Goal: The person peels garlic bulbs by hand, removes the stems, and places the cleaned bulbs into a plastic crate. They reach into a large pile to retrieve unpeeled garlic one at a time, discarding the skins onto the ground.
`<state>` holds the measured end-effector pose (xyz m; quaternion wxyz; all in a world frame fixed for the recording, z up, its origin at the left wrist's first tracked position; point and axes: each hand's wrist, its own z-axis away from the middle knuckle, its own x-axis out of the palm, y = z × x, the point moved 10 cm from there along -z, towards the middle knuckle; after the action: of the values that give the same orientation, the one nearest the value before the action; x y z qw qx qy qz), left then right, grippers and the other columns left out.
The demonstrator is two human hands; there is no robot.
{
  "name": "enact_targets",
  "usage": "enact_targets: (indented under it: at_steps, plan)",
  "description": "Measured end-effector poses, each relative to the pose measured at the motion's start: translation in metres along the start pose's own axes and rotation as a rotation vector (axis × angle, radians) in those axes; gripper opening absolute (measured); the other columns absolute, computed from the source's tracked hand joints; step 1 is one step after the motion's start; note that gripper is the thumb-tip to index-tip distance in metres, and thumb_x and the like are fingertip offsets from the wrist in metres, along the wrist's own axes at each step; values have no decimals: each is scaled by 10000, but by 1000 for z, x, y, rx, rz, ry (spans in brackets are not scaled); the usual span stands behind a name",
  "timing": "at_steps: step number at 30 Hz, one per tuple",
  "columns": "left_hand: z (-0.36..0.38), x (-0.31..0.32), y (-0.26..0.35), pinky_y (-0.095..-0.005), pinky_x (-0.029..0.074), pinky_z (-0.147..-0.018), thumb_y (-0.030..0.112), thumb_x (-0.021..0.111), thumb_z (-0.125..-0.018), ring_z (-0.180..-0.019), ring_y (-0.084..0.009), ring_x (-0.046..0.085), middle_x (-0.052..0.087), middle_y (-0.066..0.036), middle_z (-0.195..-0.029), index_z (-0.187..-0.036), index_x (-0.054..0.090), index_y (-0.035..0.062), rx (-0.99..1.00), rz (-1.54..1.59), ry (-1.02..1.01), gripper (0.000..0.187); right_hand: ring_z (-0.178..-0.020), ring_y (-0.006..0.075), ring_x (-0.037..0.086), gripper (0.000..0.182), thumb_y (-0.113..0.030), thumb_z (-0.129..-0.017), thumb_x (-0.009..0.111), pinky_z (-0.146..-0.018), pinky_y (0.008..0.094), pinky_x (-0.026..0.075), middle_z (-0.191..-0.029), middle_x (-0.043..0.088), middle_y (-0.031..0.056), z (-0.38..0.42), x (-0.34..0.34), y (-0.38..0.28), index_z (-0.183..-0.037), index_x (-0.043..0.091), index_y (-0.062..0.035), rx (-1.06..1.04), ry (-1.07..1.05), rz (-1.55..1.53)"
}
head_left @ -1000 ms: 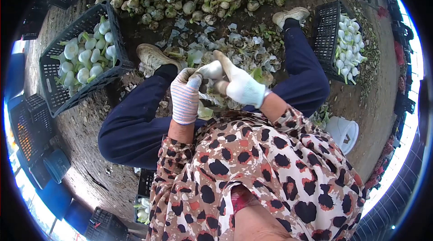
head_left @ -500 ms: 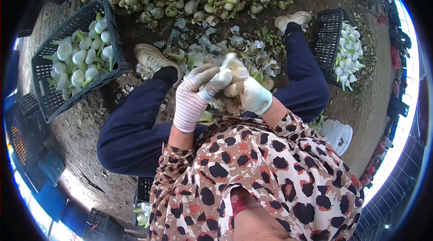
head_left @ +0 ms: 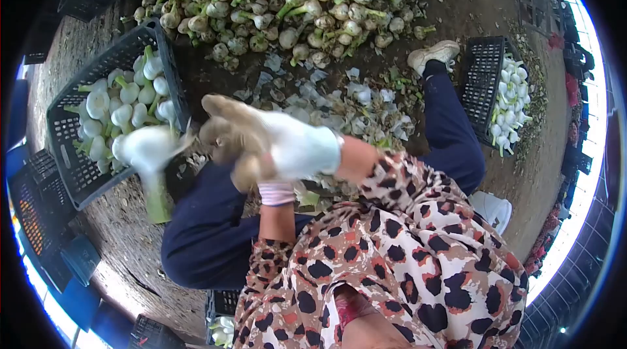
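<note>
The right hand (head_left: pixel 277 141), fingers spread, crosses over the left hand (head_left: pixel 275 192), whose grip I cannot tell.

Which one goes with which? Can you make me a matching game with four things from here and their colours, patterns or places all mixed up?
Things
1. heap of bulbs
2. trousers
3. bucket
4. shirt

Clues
A. white, near the picture's right side
B. covered in dark spots
C. piled at the top of the picture
D. dark blue all over

Right pairs: 1-C, 2-D, 3-A, 4-B
</note>
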<state>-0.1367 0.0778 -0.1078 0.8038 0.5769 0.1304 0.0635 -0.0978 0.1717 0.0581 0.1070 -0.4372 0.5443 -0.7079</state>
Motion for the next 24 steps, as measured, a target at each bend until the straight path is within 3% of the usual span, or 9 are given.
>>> enact_targets:
  at_steps: [1,3,5,8,11,15,20,21,24]
  plan:
    - [2,8,18,-389,557,-809,-12,562,-862,-919,-309,676,642,-196,-1092,-1104,640,-41,169,-506,-48,256,-1091,270,614,715,-147,-828,719,-899,378,524,-1236,604,182,-21,-27,2,-1457,400,-33,-77,60,398]
    - [-1,13,43,-347,542,-724,1,548,-895,-882,-254,655,658,-149,-1053,-1094,647,-40,221,-603,-110,226,-1143,411,565,654,-133,-751,712,-933,419,511,-1304,533,263,-44,-91,23,-1367,510,-45,-164,196,1180]
    - [-1,9,42,-327,525,-671,35,580,-896,-777,-214,633,661,-72,-902,-1095,643,-23,106,-110,67,217,-1104,392,581,567,-170,-786,672,-899,452,516,-1246,564,222,-46,-167,88,-1338,552,-116,349,111,1686]
    - [3,25,-4,-277,519,-679,93,626,-916,-753,-127,598,646,-25,-945,-1103,635,4,-408,439,101,207,-1046,321,607,295,-133,-830,578,-835,411,533,-1120,613,136,-32,-246,143,-1099,699,-140,487,98,1965]
    - [4,34,-15,-252,526,-684,90,651,-928,-810,-100,623,660,-37,-971,-1135,611,18,-524,572,93,222,-1004,325,634,196,-123,-825,589,-825,416,539,-1078,616,121,-31,-275,142,-976,710,-91,569,110,1948]
    - [-9,32,-1,-299,528,-844,81,666,-908,-977,-183,634,640,-97,-1116,-1326,517,9,-303,441,59,450,-953,304,670,312,-115,-850,600,-813,408,539,-1042,647,184,-6,-267,107,-1141,661,-23,482,326,1573]
    - [-2,40,61,-299,460,-978,109,730,-853,-1130,-193,565,571,-151,-1300,-1468,377,-20,-127,43,-104,721,-963,211,644,536,-98,-830,618,-884,338,518,-1019,680,120,66,-125,32,-1350,513,-22,639,243,524]
    - [2,41,63,-310,464,-977,139,735,-859,-1115,-197,574,586,-155,-1274,-1439,406,-43,-87,220,-70,691,-795,119,616,503,-60,-827,626,-683,285,524,-889,650,52,73,-131,30,-1312,526,27,235,304,670]
    - [13,39,92,-292,474,-952,138,748,-837,-1075,-165,570,586,-116,-1225,-1400,428,-63,61,91,-82,678,-832,125,620,451,-107,-861,700,-735,284,535,-970,661,50,111,-121,20,-1265,555,31,252,536,177]
